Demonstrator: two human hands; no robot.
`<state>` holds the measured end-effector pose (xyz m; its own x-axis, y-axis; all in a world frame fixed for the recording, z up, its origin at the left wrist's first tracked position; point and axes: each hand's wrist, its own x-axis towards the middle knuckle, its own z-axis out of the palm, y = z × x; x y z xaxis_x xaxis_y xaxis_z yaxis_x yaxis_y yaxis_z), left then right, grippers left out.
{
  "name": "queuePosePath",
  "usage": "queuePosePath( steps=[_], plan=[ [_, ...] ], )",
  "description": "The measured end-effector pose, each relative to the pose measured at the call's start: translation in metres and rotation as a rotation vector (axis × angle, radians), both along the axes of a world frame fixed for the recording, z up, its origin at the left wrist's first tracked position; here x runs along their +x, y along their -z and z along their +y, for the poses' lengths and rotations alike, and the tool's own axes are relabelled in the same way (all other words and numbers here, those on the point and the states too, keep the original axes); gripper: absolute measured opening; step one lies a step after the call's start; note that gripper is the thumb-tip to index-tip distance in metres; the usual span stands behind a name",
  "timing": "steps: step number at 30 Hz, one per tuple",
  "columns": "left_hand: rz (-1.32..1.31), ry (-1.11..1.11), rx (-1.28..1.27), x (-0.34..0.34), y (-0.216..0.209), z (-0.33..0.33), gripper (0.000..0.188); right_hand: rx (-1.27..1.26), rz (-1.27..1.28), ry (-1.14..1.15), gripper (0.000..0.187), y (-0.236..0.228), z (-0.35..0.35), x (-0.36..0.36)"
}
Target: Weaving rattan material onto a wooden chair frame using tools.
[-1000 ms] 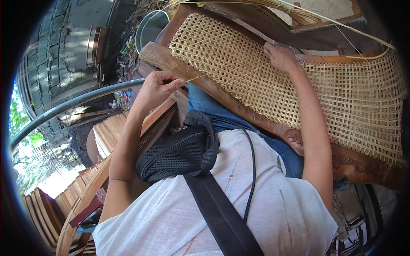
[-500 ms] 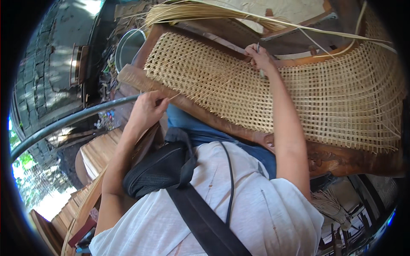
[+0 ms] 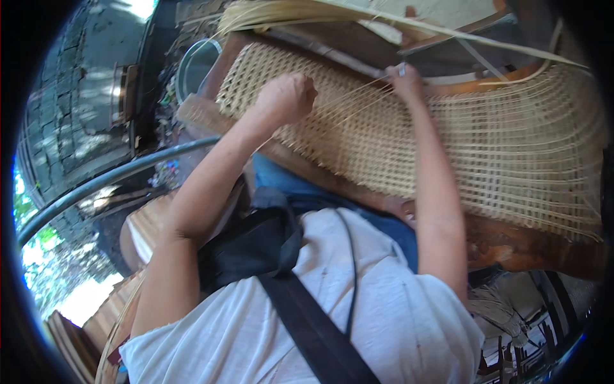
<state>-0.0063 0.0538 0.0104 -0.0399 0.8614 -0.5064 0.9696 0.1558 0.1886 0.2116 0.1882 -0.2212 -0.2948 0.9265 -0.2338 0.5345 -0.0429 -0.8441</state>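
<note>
A woven cane panel (image 3: 358,150) in a carved wooden frame (image 3: 511,246) lies across my lap. My right hand (image 3: 407,84) is closed at the panel's far edge, with a small pale end of a slim tool (image 3: 401,69) showing at its fingers. Several thin cane strands (image 3: 355,102) fan leftward from that hand, loose above the weave. Over the left part of the panel my left hand (image 3: 286,99) is raised in a closed fist. Its fingertips are turned away, and whether a strand is inside cannot be seen.
A bundle of loose cane strips (image 3: 275,16) lies along the far side, with long ends trailing right. A bucket (image 3: 197,67) stands at the far left. A curved grey pipe (image 3: 121,173) reaches in from the left. Wooden boards (image 3: 150,227) are stacked beside my left arm.
My left hand has moved from the frame's near edge up and right over the weave. The right hand has shifted slightly right. The strands between them now spread wider.
</note>
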Motion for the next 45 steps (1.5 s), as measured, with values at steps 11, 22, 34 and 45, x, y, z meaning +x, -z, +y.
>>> queuePosePath(
  steps=[11, 22, 34, 45],
  plan=[
    [0.118, 0.242, 0.212, -0.028, -0.058, -0.097, 0.019, -0.479, 0.093, 0.078, 0.024, -0.011, -0.014, 0.001],
    [-0.067, -0.065, -0.051, -0.043, -0.068, -0.091, 0.013, -0.494, 0.117, 0.093, 0.021, -0.013, -0.017, 0.001],
    [-0.258, -0.249, -0.078, -0.058, -0.095, -0.104, 0.013, -0.273, -0.163, -0.132, 0.045, -0.007, -0.024, -0.030],
    [-0.264, -0.143, -0.009, -0.070, -0.093, -0.098, 0.013, -0.171, -0.101, -0.135, 0.046, -0.007, -0.024, -0.020]
  ],
)
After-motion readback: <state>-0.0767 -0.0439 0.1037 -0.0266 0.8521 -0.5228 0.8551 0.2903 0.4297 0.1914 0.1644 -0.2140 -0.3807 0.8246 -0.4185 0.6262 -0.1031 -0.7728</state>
